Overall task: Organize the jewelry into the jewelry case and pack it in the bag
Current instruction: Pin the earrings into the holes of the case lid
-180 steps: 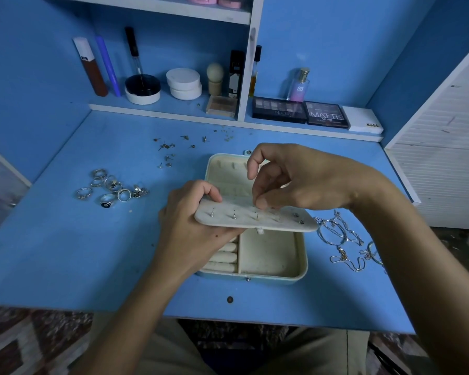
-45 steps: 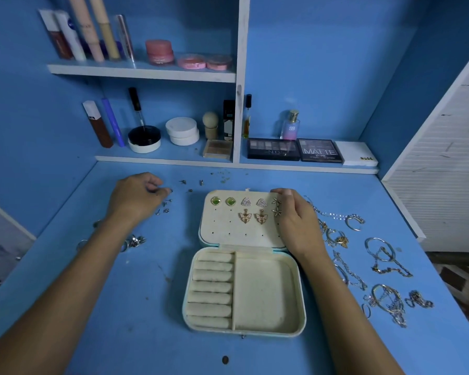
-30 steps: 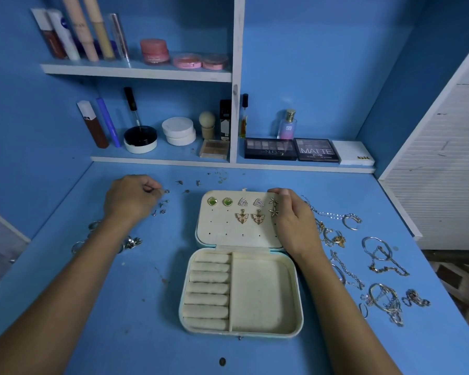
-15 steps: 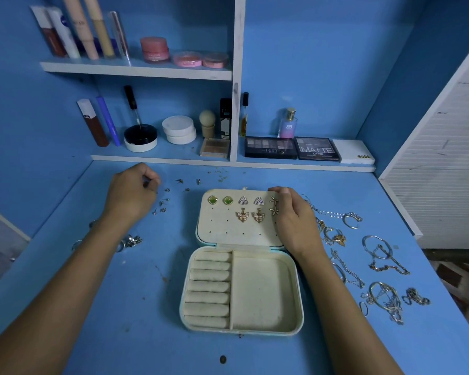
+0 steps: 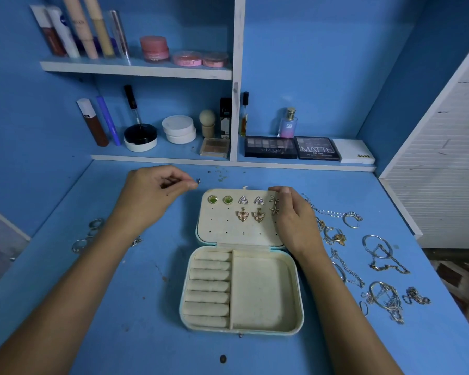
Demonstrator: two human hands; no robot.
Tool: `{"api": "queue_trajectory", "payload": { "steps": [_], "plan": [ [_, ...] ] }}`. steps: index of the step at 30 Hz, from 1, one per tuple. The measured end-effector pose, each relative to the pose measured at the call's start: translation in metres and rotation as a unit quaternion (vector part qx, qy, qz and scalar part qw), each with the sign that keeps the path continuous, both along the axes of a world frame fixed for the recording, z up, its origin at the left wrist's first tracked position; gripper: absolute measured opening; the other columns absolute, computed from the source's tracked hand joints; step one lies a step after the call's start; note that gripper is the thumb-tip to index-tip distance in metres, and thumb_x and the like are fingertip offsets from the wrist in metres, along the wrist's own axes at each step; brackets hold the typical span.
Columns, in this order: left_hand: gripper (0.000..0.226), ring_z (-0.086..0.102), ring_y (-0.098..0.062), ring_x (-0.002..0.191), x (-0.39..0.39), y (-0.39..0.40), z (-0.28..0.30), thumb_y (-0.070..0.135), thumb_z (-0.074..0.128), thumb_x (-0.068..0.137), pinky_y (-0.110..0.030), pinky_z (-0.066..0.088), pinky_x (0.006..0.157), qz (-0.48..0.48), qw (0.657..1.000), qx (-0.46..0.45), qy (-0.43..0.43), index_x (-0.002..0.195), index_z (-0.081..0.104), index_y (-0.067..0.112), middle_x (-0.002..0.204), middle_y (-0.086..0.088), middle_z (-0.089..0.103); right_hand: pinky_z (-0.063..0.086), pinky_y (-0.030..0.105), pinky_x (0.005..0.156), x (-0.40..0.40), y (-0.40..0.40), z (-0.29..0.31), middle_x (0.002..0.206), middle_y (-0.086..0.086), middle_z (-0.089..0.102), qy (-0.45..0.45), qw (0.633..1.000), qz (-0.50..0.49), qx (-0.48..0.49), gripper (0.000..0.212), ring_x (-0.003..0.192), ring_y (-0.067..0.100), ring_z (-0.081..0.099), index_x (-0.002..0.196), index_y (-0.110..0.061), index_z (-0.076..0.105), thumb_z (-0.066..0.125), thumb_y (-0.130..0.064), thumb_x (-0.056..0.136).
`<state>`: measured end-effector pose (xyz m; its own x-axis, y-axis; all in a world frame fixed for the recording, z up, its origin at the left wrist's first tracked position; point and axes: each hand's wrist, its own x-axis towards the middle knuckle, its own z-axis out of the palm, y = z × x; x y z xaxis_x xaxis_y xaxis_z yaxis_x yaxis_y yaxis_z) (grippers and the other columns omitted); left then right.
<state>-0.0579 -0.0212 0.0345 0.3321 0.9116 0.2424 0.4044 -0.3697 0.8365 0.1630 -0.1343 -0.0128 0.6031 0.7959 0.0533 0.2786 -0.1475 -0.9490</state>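
Pinching a tiny metal piece (image 5: 198, 181) between thumb and forefinger, your left hand (image 5: 153, 194) hovered just above the table (image 5: 119, 307), a little left of the jewelry case (image 5: 243, 259); the piece was too small to name for certain, though it looked like an earring or its backing. That fingertip grip suited something so slight, which a fuller hold would have buried. Your right hand (image 5: 295, 219) rested on the right edge of the opened lid panel (image 5: 228, 226), its fingers curved over the far corner, likely to keep the panel flat and steady while a post went into one of its holes. The case lay open in the middle of the table, lid folded away from you, so the panel faced up and both compartments (image 5: 260, 290) stayed reachable. Earrings (image 5: 251, 208) were already seated in pairs along the top rows, and the lower holes stood unfilled, which suggested you were filling from the far edge toward yourself. The ring rolls (image 5: 207, 288) held nothing. Rings (image 5: 92, 234) lay left of your forearm, and the chains and bracelets (image 5: 374, 263) were spread to the right, each group near the hand that would fetch it. No bag was in view. A few small bits (image 5: 220, 174) remained near the back of the table.
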Motion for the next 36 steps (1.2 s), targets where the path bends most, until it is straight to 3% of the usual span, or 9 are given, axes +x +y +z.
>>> {"api": "queue_trajectory", "payload": {
  "steps": [2,7,13,17,19,26,36],
  "plan": [
    [0.006,0.067,-0.001,0.072,0.003,-0.006,0.002,0.021,0.081,0.079,-0.009,0.048,0.065,-0.019,1.0,-0.011,0.009,0.082,0.077,0.021,0.076,0.014,0.074,0.04,0.01,0.074,0.0,0.0,0.0,0.1,-0.017,0.066,0.0,1.0,-0.001,0.0,0.037,0.095,-0.009,0.056,0.107,-0.027,0.068,0.032,-0.034,0.107],
    [0.017,0.07,-0.007,0.087,0.007,-0.012,0.001,0.014,0.076,0.084,-0.033,0.056,0.09,-0.099,0.993,0.022,0.054,0.09,0.076,0.03,0.089,0.012,0.075,0.04,0.012,0.079,0.0,0.0,0.001,0.098,-0.02,0.065,-0.005,1.0,-0.002,-0.002,0.038,0.097,-0.01,0.054,0.108,-0.027,0.069,0.031,-0.035,0.107],
    [0.013,0.066,-0.01,0.088,0.015,-0.022,-0.004,0.014,0.074,0.087,-0.039,0.056,0.082,-0.146,0.983,0.065,0.091,0.091,0.079,0.025,0.091,0.014,0.068,0.039,0.01,0.076,0.0,0.0,0.001,0.097,-0.02,0.064,-0.009,1.0,0.0,-0.002,0.038,0.095,-0.012,0.054,0.108,-0.027,0.069,0.031,-0.034,0.107],
    [0.019,0.064,0.0,0.077,0.021,-0.03,-0.004,0.012,0.076,0.085,-0.014,0.045,0.065,-0.156,0.982,0.058,0.091,0.086,0.069,0.03,0.084,0.016,0.07,0.041,0.013,0.077,0.0,0.0,0.0,0.098,-0.018,0.066,-0.006,1.0,-0.001,0.0,0.038,0.097,-0.008,0.055,0.108,-0.026,0.069,0.032,-0.034,0.106],
    [0.018,0.057,0.008,0.062,0.024,-0.033,-0.002,0.01,0.075,0.084,-0.007,0.039,0.06,-0.16,0.98,0.061,0.097,0.086,0.06,0.02,0.081,0.01,0.071,0.041,0.014,0.079,0.0,-0.001,0.0,0.099,-0.018,0.066,-0.006,1.0,-0.001,0.001,0.038,0.098,-0.006,0.056,0.108,-0.026,0.069,0.031,-0.035,0.107],
    [0.021,0.062,-0.003,0.08,0.031,-0.029,-0.003,0.009,0.069,0.089,-0.013,0.045,0.068,-0.172,0.969,0.081,0.159,0.088,0.05,0.02,0.082,0.01,0.069,0.041,0.012,0.076,0.0,-0.001,0.001,0.098,-0.019,0.065,-0.004,1.0,0.002,0.002,0.038,0.096,-0.008,0.055,0.107,-0.026,0.069,0.031,-0.034,0.107],
    [0.025,0.061,0.001,0.079,0.039,-0.023,-0.008,0.008,0.065,0.091,-0.009,0.043,0.065,-0.173,0.966,0.076,0.176,0.094,0.046,0.024,0.084,0.01,0.069,0.042,0.016,0.076,0.001,0.001,-0.002,0.096,-0.013,0.067,-0.006,1.0,0.001,0.002,0.039,0.094,-0.002,0.058,0.105,-0.025,0.069,0.031,-0.035,0.107]
  ]
}}
